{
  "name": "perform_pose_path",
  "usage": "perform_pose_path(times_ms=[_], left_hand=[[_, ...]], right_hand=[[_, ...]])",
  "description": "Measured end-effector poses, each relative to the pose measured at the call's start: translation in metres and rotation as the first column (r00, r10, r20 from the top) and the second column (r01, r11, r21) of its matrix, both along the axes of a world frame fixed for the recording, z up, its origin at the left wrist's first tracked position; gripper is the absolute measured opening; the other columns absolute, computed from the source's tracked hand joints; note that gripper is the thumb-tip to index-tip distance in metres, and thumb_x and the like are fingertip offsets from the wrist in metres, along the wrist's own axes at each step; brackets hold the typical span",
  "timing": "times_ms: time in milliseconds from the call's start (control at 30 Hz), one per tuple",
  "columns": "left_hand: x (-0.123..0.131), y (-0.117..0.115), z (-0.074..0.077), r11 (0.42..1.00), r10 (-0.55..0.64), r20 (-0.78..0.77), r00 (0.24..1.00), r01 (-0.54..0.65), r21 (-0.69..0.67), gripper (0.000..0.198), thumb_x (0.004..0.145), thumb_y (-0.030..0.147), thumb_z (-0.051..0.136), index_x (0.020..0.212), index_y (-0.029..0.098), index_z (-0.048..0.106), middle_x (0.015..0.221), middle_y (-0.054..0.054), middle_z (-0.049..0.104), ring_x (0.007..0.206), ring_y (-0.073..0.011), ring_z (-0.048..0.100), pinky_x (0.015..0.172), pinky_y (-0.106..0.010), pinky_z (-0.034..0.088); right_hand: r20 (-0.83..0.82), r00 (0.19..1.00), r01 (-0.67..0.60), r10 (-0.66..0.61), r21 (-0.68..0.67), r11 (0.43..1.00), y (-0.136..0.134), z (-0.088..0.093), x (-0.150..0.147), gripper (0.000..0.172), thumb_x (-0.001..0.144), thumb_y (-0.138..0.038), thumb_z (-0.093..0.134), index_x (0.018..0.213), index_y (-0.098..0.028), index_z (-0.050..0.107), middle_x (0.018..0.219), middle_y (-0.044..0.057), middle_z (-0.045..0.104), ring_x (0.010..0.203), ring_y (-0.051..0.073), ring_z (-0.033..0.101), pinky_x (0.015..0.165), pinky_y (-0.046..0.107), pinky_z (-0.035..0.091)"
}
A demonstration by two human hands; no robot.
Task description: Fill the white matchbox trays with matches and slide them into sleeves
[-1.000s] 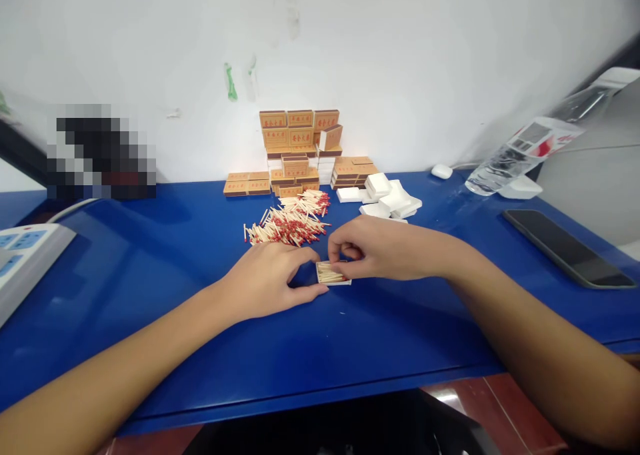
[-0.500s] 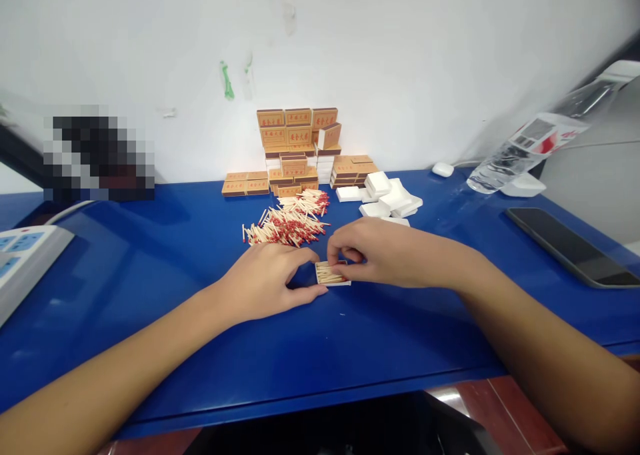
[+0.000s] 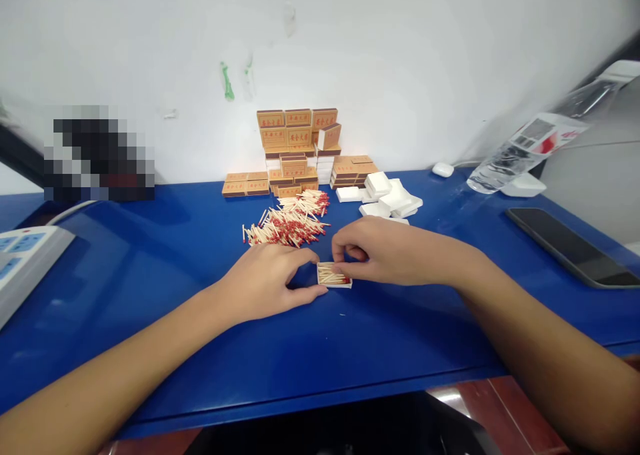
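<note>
I see a white wall with green marks behind a glossy blue table. Reddish floor shows below its front edge. The light looks even and soft here.

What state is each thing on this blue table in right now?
tray, open, matches lying inside
left hand, thumb and forefinger bracing the tray's left end
right hand, fingertips on the tray's far edge
loose matches, heaped
white trays, piled loosely
printed boxes, stacked
phone, screen dark
bottle, tilted
</note>
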State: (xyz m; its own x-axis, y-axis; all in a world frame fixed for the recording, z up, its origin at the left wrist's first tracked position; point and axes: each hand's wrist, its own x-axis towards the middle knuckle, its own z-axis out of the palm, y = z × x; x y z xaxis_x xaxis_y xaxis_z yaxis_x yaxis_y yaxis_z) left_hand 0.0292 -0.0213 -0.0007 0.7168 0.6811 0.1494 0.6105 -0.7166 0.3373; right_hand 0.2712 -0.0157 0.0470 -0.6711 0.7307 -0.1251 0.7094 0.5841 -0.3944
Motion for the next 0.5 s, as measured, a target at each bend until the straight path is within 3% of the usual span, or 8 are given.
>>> perform_pose_path(times_ms=[133,500], left_hand=[[-0.0007,-0.0004,-0.0002,1.0,0.006,0.003,1.0,-0.006,0.005,0.031,0.091,0.052,0.068,0.103,0.023,0.07,0.067,0.004,0.061,0.057,-0.0131,0.056,0.054,-0.025,0.032],[0.0002,-0.0006,0.0001,1.0,0.01,0.011,1.0,-0.01,0.024,0.032,0.09,0.052,0.069,0.102,0.022,0.07,0.066,0.004,0.061,0.055,-0.0128,0.056,0.053,-0.025,0.032]], right_hand=[[0.012,1.0,0.003,-0.003,-0.04,0.999,-0.0009,0.0014,0.0048,0.019,0.091,-0.038,0.065,0.081,-0.022,0.069,0.075,-0.002,0.063,0.063,0.012,0.05,0.058,0.028,0.031],[0.005,1.0,-0.012,0.012,-0.05,0.999,-0.0004,0.0031,0.003,0.015,0.091,-0.033,0.067,0.081,-0.022,0.07,0.071,-0.003,0.062,0.059,0.01,0.048,0.058,0.029,0.031]])
